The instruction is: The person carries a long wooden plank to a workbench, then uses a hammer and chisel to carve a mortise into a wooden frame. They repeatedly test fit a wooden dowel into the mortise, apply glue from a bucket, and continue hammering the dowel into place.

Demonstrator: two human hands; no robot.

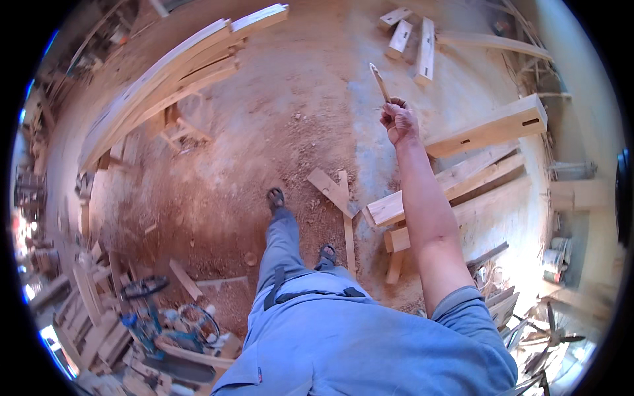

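My right hand is raised at the end of an outstretched bare arm, its fingers closed round one end of a slim light-brown stick. The stick points up and away from me and has a paler, tapered far tip; whether it is a tool or a plain piece of wood I cannot make out. Just beyond and to the right of the hand lies a thick squared timber with slots cut in its face. No part of my left hand shows in the picture.
Long planks are stacked at the far left. Several slotted blocks lie at the far right. More beams rest beneath my right arm, and loose boards lie by my feet. Scrap wood and a wheeled machine crowd the lower left.
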